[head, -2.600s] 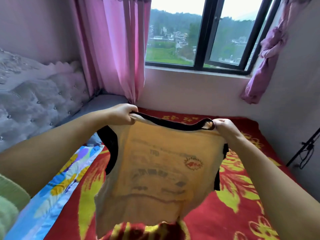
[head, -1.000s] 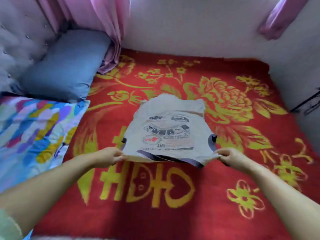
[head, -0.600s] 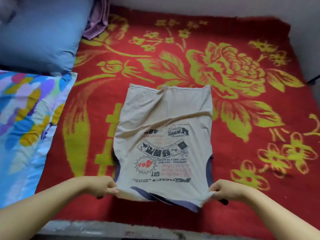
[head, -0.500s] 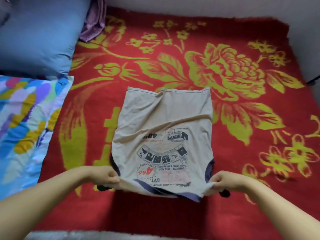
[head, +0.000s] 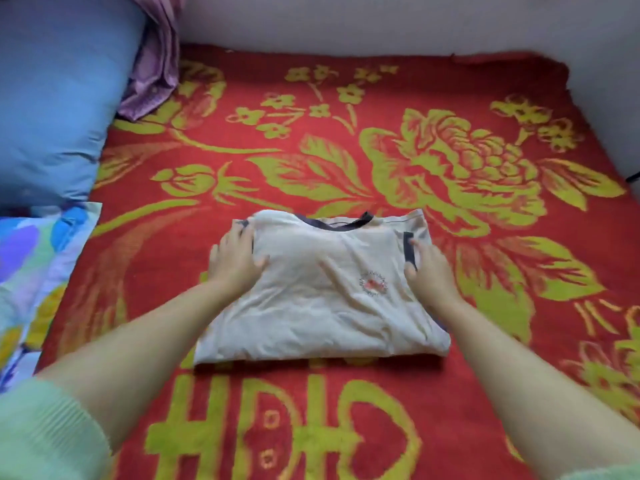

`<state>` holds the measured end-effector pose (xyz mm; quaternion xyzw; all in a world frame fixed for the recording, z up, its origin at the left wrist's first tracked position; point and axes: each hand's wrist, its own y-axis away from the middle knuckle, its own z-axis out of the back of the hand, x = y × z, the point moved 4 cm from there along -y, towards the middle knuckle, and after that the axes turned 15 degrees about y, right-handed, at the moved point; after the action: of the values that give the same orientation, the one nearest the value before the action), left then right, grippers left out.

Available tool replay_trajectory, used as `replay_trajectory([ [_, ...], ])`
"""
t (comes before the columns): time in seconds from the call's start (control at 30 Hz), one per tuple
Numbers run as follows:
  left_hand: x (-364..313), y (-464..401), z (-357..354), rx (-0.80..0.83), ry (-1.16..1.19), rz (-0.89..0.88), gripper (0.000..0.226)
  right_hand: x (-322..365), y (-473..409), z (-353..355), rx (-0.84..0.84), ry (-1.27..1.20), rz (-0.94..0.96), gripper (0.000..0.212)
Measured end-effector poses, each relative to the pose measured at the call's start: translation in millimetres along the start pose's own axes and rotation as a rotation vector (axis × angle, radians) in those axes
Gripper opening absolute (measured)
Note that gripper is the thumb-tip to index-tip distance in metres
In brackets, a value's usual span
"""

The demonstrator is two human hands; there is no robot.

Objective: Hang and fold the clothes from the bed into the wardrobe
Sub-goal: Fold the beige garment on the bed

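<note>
On the red blanket (head: 346, 168), a folded shirt (head: 322, 299) is lying flat. The left hand (head: 235, 261) and right hand (head: 427, 268) are pressing its sides, fingers straight, gripping nothing.

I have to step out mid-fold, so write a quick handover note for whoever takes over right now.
Left hand: open, flat on the shirt's left edge.
Right hand: open, flat on its right edge.
The beige shirt lies on the red blanket, folded in half, collar on the far side, small chest print up.
Done: first fold.
Left: probably fold it narrower, then take it to the wardrobe, which is not in view.
</note>
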<state>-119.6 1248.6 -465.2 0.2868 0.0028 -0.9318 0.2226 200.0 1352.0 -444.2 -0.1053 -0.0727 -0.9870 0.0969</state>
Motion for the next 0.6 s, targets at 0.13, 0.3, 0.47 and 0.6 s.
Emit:
replay_trajectory([
  [0.13,37.6,105.5,-94.1,0.329,-0.277,-0.308,0.102,-17.7,83.4,-93.2,0.411,0.537,0.286,0.078],
  [0.3,101.8,133.3,-121.5,0.398,-0.390,-0.266,0.063,-61.6,98.7,-139.7,0.375,0.663,0.197,0.085],
  [0.47,112.9,101.8,-96.7,0.257,-0.411,-0.337,0.056,-67.4,74.8,-136.3,0.238,0.742,0.264,0.043],
  [0.6,93.1,114.5,-77.5,0.372,-0.387,-0.329,0.058,-68.8,78.1,-112.6,0.161,0.780,0.323,0.039],
])
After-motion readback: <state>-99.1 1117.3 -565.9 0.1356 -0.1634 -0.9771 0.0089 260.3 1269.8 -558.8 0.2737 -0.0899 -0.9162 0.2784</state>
